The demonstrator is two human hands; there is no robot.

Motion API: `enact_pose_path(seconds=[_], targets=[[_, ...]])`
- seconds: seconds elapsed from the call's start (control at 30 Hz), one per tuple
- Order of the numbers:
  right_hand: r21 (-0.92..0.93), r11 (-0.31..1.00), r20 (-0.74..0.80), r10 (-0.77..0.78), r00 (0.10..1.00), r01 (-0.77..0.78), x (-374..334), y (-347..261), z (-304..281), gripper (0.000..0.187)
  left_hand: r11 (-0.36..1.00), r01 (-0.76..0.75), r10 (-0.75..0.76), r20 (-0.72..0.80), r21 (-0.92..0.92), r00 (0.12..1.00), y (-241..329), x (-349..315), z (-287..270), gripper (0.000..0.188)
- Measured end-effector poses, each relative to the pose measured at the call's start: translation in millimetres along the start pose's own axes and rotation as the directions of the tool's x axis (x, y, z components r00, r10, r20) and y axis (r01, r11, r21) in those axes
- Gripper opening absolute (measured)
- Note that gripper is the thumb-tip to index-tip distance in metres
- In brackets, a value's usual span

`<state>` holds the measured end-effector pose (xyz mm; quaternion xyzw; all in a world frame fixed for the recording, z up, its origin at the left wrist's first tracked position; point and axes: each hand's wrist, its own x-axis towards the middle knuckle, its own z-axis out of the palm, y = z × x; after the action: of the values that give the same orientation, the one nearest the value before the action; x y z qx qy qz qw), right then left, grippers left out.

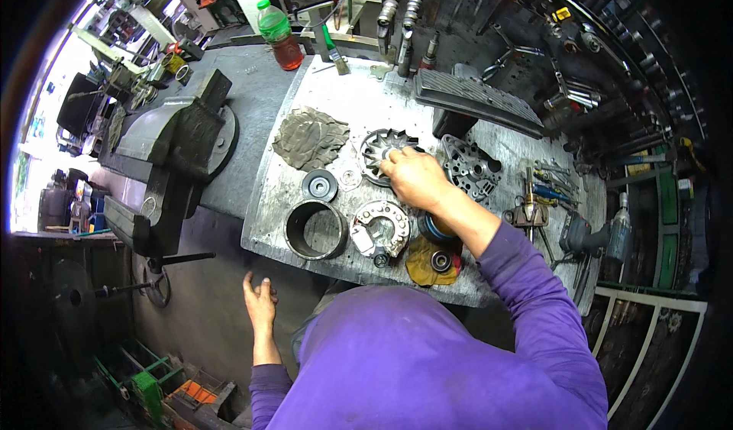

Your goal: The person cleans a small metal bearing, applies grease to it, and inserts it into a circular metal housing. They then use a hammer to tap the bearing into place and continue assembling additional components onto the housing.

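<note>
My right hand (416, 176) reaches over the workbench, its fingers closed at the hub of a finned metal fan wheel (374, 149); the hand hides part of the wheel. Right of it lies a cast-metal alternator end housing (475, 172) with openings. Closer to me are a crescent-shaped rectifier plate (401, 222), a wide hollow metal cylinder (337, 235) and a dark round pulley (319, 186). A bearing (441, 260) rests on a yellowish cloth (418, 266). My left hand (260, 302) hangs off the bench's near edge, fingers apart, holding nothing.
A large bench vise (179, 136) stands at the left. A crumpled grey rag (305, 141), a bottle of red liquid (279, 39) and a green-handled brush (334, 54) lie farther back. At the right are hand tools (553, 185) and a power driver (584, 233).
</note>
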<state>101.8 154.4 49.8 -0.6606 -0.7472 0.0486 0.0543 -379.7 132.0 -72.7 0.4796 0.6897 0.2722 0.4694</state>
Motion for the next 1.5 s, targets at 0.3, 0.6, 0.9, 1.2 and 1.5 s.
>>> enact_pose_path(seconds=[0.3,0.6,0.9,1.2,1.5], targets=[[0.29,0.912,-0.377,0.389,0.841,-0.291,-121,37,-86,0.031,0.893,0.379,-0.423,0.169,0.242,0.89,-261,-88,-51,0.055],[0.925,-0.259,0.353,0.858,0.374,-0.279,-156,125,-2,0.036,0.835,0.138,-0.309,0.247,0.532,0.919,-248,-55,-54,0.034],[0.233,0.644,-0.079,0.759,0.646,-0.728,-74,46,-47,0.049,0.921,0.377,-0.371,0.076,-0.1,0.926,-103,29,-8,0.033],[-0.014,0.938,0.35,0.329,0.877,-0.347,54,2,3,0.148,0.818,0.543,-0.574,0.199,0.188,0.794,-188,-12,3,0.027],[0.235,0.927,0.086,0.281,0.956,-0.293,37,-54,-63,0.137,0.753,0.654,-0.658,0.097,0.072,0.747,-201,-32,-14,0.024]])
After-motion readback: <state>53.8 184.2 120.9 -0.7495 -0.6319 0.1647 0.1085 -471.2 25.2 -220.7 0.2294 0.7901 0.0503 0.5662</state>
